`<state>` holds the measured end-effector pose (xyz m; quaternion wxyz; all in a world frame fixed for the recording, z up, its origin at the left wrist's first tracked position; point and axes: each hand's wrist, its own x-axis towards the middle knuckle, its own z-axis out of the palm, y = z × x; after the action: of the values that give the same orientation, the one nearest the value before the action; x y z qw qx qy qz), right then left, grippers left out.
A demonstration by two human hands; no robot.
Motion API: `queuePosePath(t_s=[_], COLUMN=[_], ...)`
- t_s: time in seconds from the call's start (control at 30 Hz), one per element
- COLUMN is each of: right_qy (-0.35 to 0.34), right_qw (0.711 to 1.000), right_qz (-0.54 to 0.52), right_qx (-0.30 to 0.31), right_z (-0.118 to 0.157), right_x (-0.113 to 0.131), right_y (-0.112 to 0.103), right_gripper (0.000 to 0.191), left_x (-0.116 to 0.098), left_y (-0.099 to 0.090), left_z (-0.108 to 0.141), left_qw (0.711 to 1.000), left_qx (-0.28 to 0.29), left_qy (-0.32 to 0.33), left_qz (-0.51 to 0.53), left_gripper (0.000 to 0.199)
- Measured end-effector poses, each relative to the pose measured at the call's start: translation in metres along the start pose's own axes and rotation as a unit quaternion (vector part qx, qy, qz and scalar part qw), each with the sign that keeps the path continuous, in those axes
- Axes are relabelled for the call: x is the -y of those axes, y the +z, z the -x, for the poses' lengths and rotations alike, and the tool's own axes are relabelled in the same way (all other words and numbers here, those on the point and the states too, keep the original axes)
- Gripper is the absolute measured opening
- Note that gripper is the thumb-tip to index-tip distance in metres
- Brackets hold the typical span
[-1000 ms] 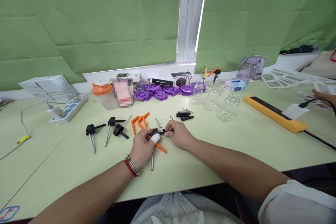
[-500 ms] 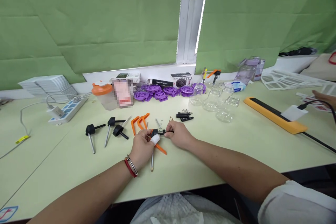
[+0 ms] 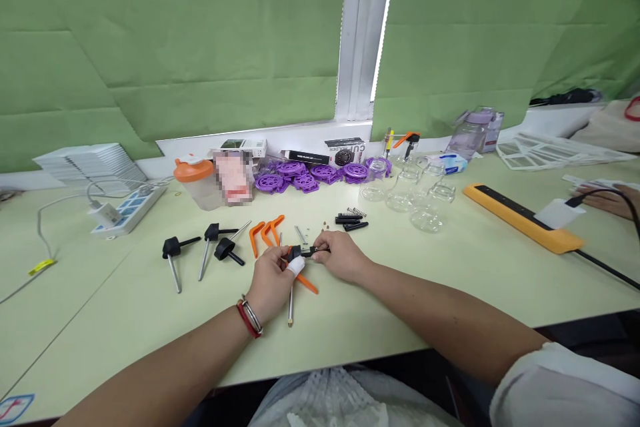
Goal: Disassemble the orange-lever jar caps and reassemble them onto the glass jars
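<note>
Head view: green covering [image 3: 200,33] fills the wall far beyond the fingers, and a pale table [image 3: 390,307] spreads under and around them. Well off to the right of the right fingers lies an orange power strip [image 3: 520,219], with another person's hand [image 3: 607,199] past it. Clear glass vessels [image 3: 404,200] stand beyond the right fingers, to their right; a row of purple parts [image 3: 306,182] lies straight beyond both sets of fingertips.

The left hand [image 3: 270,282] pinches a black fitting [image 3: 294,253] between its white-wrapped thumb and its fingers. The right hand [image 3: 343,257] has thumb and fingers closed on the fitting's right end, the very tip hidden. So the fitting sits between the two sets of fingertips. Three black-headed rods [image 3: 172,247] lie left of the left fingers. A silver rod [image 3: 291,307] and an orange lever [image 3: 306,283] jut nearward from below the left thumb; whether they join the fitting, I cannot tell. More orange levers [image 3: 256,237] lie just beyond the left fingers. Black tubes [image 3: 356,226] lie just beyond the right fingers, springs [image 3: 358,212] behind them, and tiny pins [image 3: 301,234] beyond the fitting.
</note>
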<state>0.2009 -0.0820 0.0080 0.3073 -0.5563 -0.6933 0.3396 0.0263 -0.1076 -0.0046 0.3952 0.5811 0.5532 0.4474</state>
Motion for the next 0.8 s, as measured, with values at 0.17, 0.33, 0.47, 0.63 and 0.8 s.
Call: queuePosePath(t_s=[0.17,0.33,0.47,0.63,0.8], right_qy=[0.003,0.001,0.002,-0.002,0.004], right_qw=[1.0,1.0,1.0,1.0,1.0], right_qz=[-0.015,0.012,0.003,0.015,0.004], right_qx=[-0.003,-0.009,-0.01,-0.006,-0.015], right_z=[0.0003,0.0013,0.0015,0.0013,0.0013], right_x=[0.0003,0.0019,0.0026,0.0017,0.0017], right_y=[-0.0005,-0.0004,0.0004,0.0015,0.0016], right_gripper=[0.025,0.012,0.017,0.01,0.022], left_x=[-0.0005,0.0018,0.0034,0.0018,-0.0019], left_y=[-0.0001,-0.0006,-0.0009,-0.0009,-0.0009], left_z=[0.0002,0.0001,-0.0004,-0.0008,-0.0006], left_qw=[1.0,1.0,0.999,0.999,0.998], left_qx=[0.005,0.006,0.002,0.0,0.012], left_qy=[0.007,0.011,0.015,0.021,0.015], left_qz=[-0.015,-0.022,-0.029,-0.049,-0.055], left_gripper=[0.039,0.039,0.04,0.038,0.037])
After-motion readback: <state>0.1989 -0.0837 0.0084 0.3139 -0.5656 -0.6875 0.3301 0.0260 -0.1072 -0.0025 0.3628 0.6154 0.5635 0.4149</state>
